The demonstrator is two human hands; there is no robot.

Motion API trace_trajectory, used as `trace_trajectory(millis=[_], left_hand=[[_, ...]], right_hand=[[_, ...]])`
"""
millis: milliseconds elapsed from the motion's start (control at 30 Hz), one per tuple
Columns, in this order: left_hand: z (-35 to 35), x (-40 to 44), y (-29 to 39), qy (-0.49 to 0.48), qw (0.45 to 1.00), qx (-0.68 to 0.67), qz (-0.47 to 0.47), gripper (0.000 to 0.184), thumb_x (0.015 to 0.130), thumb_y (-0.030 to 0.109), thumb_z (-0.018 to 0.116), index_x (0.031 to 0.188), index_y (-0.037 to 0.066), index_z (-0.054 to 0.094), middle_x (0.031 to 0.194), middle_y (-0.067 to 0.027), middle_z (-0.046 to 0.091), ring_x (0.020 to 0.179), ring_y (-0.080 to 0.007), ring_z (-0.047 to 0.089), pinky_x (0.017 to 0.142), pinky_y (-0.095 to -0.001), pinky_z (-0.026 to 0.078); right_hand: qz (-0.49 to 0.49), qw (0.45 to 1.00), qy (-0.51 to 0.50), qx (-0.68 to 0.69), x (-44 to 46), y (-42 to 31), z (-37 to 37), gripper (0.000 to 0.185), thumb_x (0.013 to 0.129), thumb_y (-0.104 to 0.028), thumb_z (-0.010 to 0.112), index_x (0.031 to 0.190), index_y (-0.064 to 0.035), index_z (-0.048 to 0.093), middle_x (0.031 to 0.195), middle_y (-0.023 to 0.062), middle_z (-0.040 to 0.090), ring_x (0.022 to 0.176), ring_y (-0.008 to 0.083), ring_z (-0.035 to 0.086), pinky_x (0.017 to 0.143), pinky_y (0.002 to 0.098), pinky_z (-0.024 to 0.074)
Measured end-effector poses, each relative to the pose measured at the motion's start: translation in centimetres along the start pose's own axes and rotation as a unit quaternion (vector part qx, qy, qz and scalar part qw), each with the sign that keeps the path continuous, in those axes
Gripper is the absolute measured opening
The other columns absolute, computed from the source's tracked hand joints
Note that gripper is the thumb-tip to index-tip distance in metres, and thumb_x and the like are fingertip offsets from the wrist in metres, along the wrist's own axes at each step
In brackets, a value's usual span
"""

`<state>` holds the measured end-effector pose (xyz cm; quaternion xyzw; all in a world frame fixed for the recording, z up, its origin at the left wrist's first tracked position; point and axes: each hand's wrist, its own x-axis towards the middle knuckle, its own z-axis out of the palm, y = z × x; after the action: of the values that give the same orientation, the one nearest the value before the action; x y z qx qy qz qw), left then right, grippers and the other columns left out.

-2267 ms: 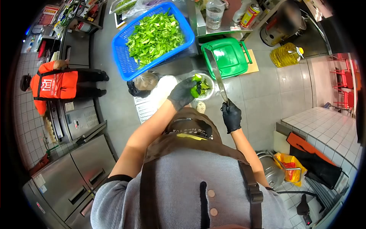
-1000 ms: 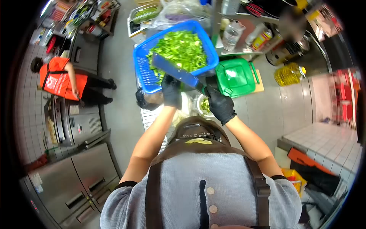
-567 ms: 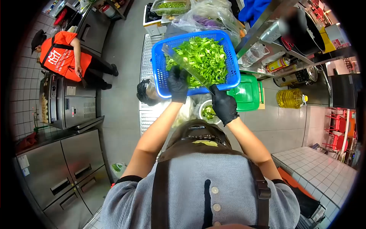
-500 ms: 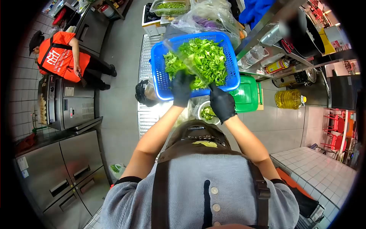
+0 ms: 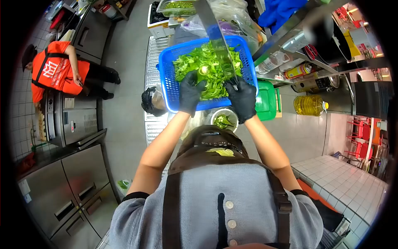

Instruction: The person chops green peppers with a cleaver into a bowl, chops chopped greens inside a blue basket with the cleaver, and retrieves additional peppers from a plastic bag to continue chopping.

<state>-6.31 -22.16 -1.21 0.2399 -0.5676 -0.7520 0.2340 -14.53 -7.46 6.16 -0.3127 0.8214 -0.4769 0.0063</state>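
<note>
Chopped leafy greens (image 5: 211, 85) fill a blue plastic basket (image 5: 169, 89) in front of me. My right hand (image 5: 241, 98), in a black glove, is closed round the handle of a large knife (image 5: 214, 31). Its broad blade points up and away over the greens and past the basket's far rim. My left hand (image 5: 190, 94), also gloved in black, is over the basket's near left part, fingers curled against leafy greens. A pale cut end shows just beyond those fingertips. Below the basket's near rim stands a white tub (image 5: 235, 119) with green pieces inside.
A green lid or box (image 5: 266, 101) lies right of the basket, with a jug of yellow oil (image 5: 307, 106) beyond. Plastic bags (image 5: 232, 18) and a clear container of greens (image 5: 176, 9) are behind. A person in an orange shirt (image 5: 62, 68) stands at the left counter.
The knife blade, blurred before, now stands out farther beyond the basket. My left hand has shifted slightly left and down, and the view has moved a little.
</note>
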Motion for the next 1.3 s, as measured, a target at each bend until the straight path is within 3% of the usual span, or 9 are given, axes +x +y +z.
trace_trajectory(millis=[167, 433, 567, 733, 867, 933, 1000, 1067, 1300], left_hand=[[3.2, -1.7, 0.8, 0.048, 0.945, 0.223, 0.233, 0.036, 0.073, -0.007, 0.060, 0.107, 0.004, 0.062, 0.090, -0.0088, 0.052, 0.083, -0.0195, 0.054, 0.074, -0.0300, 0.045], [4.0, -2.1, 0.9, -0.027, 0.890, 0.338, 0.306, 0.047, 0.066, -0.011, 0.063, 0.110, 0.005, 0.062, 0.091, -0.0111, 0.054, 0.088, -0.0260, 0.055, 0.077, -0.0321, 0.045], [4.4, -2.0, 0.4, -0.054, 0.917, 0.321, 0.231, 0.045, 0.067, -0.011, 0.063, 0.108, 0.007, 0.064, 0.096, -0.0121, 0.057, 0.090, -0.0273, 0.057, 0.077, -0.0330, 0.045], [3.8, -1.9, 0.6, -0.086, 0.738, 0.537, 0.400, 0.046, 0.070, -0.007, 0.061, 0.111, 0.015, 0.063, 0.101, -0.0140, 0.058, 0.092, -0.0314, 0.057, 0.077, -0.0376, 0.048], [1.6, -0.6, -1.6, 0.004, 0.757, 0.524, 0.390, 0.043, 0.070, -0.007, 0.060, 0.108, 0.012, 0.063, 0.101, -0.0167, 0.058, 0.092, -0.0331, 0.056, 0.078, -0.0373, 0.048], [0.8, 0.1, -3.3, 0.018, 0.904, 0.359, 0.229, 0.034, 0.075, -0.007, 0.060, 0.108, 0.004, 0.060, 0.102, -0.0133, 0.058, 0.093, -0.0308, 0.057, 0.082, -0.0347, 0.049], [0.3, 0.4, -4.4, 0.065, 0.991, 0.109, 0.041, 0.029, 0.079, -0.006, 0.059, 0.107, 0.001, 0.057, 0.102, -0.0112, 0.057, 0.094, -0.0278, 0.057, 0.086, -0.0347, 0.050], [0.7, -0.5, -3.0, 0.079, 0.961, -0.197, -0.177, 0.025, 0.082, -0.005, 0.057, 0.106, 0.000, 0.055, 0.102, -0.0101, 0.058, 0.095, -0.0254, 0.058, 0.090, -0.0358, 0.051], [2.3, -2.8, -0.5, 0.062, 0.945, -0.240, -0.211, 0.022, 0.087, 0.001, 0.054, 0.108, -0.003, 0.050, 0.101, -0.0119, 0.055, 0.093, -0.0235, 0.058, 0.080, -0.0333, 0.054]], right_hand=[[0.056, 0.996, 0.035, 0.061, 1.4, -0.1, 1.8, 0.026, 0.068, -0.013, 0.076, 0.090, -0.0058, 0.065, 0.073, 0.0088, 0.066, 0.061, 0.0223, 0.063, 0.055, 0.0331, 0.0484], [0.022, 0.990, 0.013, 0.138, 0.4, 4.5, 1.7, 0.030, 0.071, -0.008, 0.068, 0.099, -0.0038, 0.059, 0.067, 0.0151, 0.061, 0.060, 0.0298, 0.062, 0.052, 0.0368, 0.0469], [0.014, 0.993, 0.022, 0.118, -0.5, 5.7, 1.0, 0.034, 0.073, -0.007, 0.064, 0.107, -0.0061, 0.060, 0.062, 0.0128, 0.058, 0.052, 0.0235, 0.057, 0.050, 0.0338, 0.0447], [0.080, 0.983, -0.029, 0.163, -2.6, 6.8, -0.5, 0.031, 0.077, -0.005, 0.063, 0.108, -0.0067, 0.061, 0.064, 0.0101, 0.060, 0.052, 0.0157, 0.053, 0.051, 0.0303, 0.0438], [0.057, 0.990, -0.004, 0.130, -5.1, 8.9, -1.7, 0.029, 0.078, -0.008, 0.066, 0.107, -0.0057, 0.062, 0.073, 0.0087, 0.065, 0.057, 0.0116, 0.055, 0.055, 0.0281, 0.0464], [0.048, 0.993, 0.008, 0.108, -6.3, 9.5, -2.7, 0.033, 0.077, -0.009, 0.069, 0.109, -0.0058, 0.061, 0.077, 0.0081, 0.066, 0.060, 0.0110, 0.056, 0.057, 0.0275, 0.0474], [0.048, 0.993, 0.017, 0.109, -7.9, 10.3, -3.4, 0.041, 0.074, -0.011, 0.073, 0.113, -0.0065, 0.060, 0.081, 0.0076, 0.067, 0.063, 0.0107, 0.057, 0.060, 0.0270, 0.0481], [0.071, 0.992, -0.016, 0.101, -9.6, 13.7, -3.6, 0.053, 0.070, -0.012, 0.078, 0.120, -0.0087, 0.058, 0.086, 0.0076, 0.069, 0.069, 0.0105, 0.061, 0.062, 0.0279, 0.0498], [-0.107, 0.976, -0.011, -0.187, -8.2, 10.3, -7.1, 0.046, 0.077, -0.012, 0.067, 0.121, -0.0114, 0.057, 0.079, 0.0100, 0.066, 0.061, 0.0250, 0.063, 0.053, 0.0355, 0.0502]])
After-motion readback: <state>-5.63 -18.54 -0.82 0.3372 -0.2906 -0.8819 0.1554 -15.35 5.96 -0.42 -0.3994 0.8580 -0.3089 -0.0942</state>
